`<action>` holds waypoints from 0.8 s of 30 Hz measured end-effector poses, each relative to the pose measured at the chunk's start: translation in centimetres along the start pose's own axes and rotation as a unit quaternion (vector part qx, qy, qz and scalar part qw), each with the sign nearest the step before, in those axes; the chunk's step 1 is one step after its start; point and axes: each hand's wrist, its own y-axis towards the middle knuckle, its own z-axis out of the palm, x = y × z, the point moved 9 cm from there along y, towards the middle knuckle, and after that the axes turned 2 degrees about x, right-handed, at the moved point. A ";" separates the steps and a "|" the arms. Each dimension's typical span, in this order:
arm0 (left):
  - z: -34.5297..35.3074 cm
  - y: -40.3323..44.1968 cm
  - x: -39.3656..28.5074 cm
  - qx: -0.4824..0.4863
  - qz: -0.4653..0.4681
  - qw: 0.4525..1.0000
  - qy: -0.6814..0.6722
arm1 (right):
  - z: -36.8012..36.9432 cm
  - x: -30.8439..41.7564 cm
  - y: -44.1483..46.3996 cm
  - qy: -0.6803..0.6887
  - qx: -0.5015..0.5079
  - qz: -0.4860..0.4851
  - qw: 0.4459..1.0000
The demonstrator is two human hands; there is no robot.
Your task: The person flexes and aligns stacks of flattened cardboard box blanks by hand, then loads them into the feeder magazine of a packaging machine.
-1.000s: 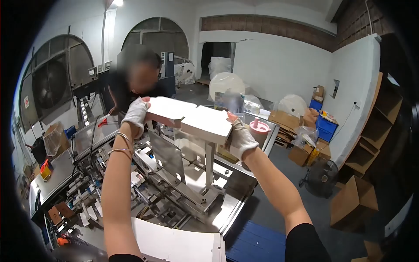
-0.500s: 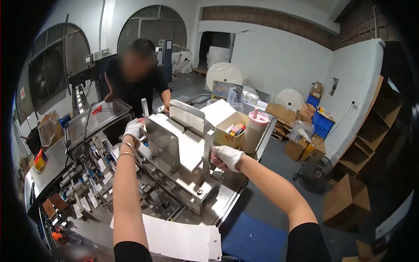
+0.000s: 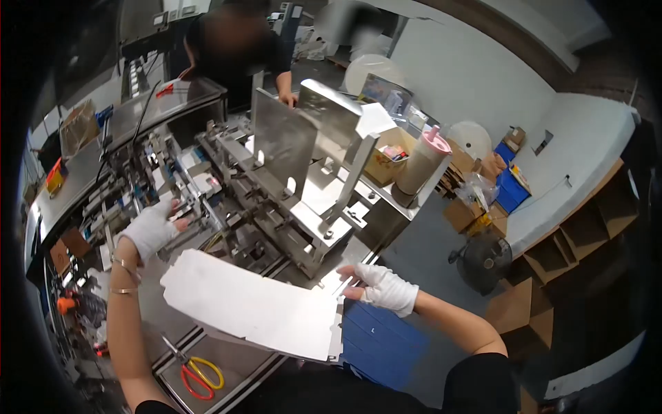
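A stack of white die-cut card sheets (image 3: 248, 303) lies across the front of the metal machine table. My left hand (image 3: 148, 231), in a white fingerless glove, hovers over the machine parts beyond the stack's left end, fingers apart and holding nothing. Close to the stack's right end is my right hand (image 3: 386, 288), gloved the same way, its fingers spread and empty; whether a fingertip touches the sheets I cannot tell. Ahead stands a feed hopper with upright metal plates (image 3: 284, 141) and a metal post (image 3: 355, 176). Something white shows at its base.
Scissors (image 3: 198, 376) with red and yellow handles lie at the front left. A tumbler (image 3: 419, 162) with a pink lid and a yellow box (image 3: 386, 164) stand right of the hopper. Across the machine is another person (image 3: 234, 48). A black fan (image 3: 480, 262) stands on the floor.
Both hands have left the hopper and come down and back toward the white sheets, the left moving leftward. My view has tilted down, bringing the scissors into sight.
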 end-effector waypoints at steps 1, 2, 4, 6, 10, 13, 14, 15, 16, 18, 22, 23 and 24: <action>0.0 -1.9 1.7 -0.012 -0.062 0.997 0.037 | 0.6 0.3 0.3 0.000 0.008 0.017 1.000; -0.2 -4.3 1.9 -0.016 -0.144 0.988 0.057 | 1.1 0.8 0.7 0.000 0.016 0.035 0.999; 2.5 -7.4 7.0 -0.135 -0.105 0.974 -0.148 | 2.1 1.5 1.8 -0.018 0.032 0.036 0.999; 4.2 -10.2 3.8 -0.152 -0.093 0.972 -0.156 | 3.0 2.2 3.5 -0.055 0.049 0.001 0.997; 6.0 -11.9 2.9 -0.242 -0.071 0.934 -0.252 | 6.5 7.1 5.4 -0.163 0.130 -0.008 0.978; 6.1 -13.1 2.1 -0.267 -0.076 0.916 -0.290 | 8.6 9.7 7.8 -0.156 0.161 -0.018 0.974; 6.0 -13.7 1.8 -0.300 -0.079 0.904 -0.295 | 9.3 10.0 8.7 -0.147 0.163 -0.023 0.975; 6.0 -14.4 1.5 -0.332 -0.081 0.891 -0.300 | 10.2 10.2 9.4 -0.128 0.176 -0.010 0.976; 6.1 -15.1 1.2 -0.364 -0.082 0.877 -0.303 | 10.6 10.5 9.9 -0.125 0.178 -0.003 0.976; 6.6 -17.2 -0.6 -0.437 -0.067 0.875 -0.198 | 11.3 10.9 10.8 -0.119 0.179 0.012 0.977; 10.1 -17.2 -5.1 -0.433 -0.042 0.889 -0.144 | 12.3 11.4 11.3 -0.074 0.178 0.029 0.981; 10.4 -17.0 -4.8 -0.443 -0.044 0.879 -0.171 | 12.3 11.8 11.3 -0.111 0.161 0.020 0.980; 10.7 -16.9 -4.6 -0.449 -0.050 0.876 -0.168 | 12.2 12.1 11.1 -0.148 0.142 0.010 0.979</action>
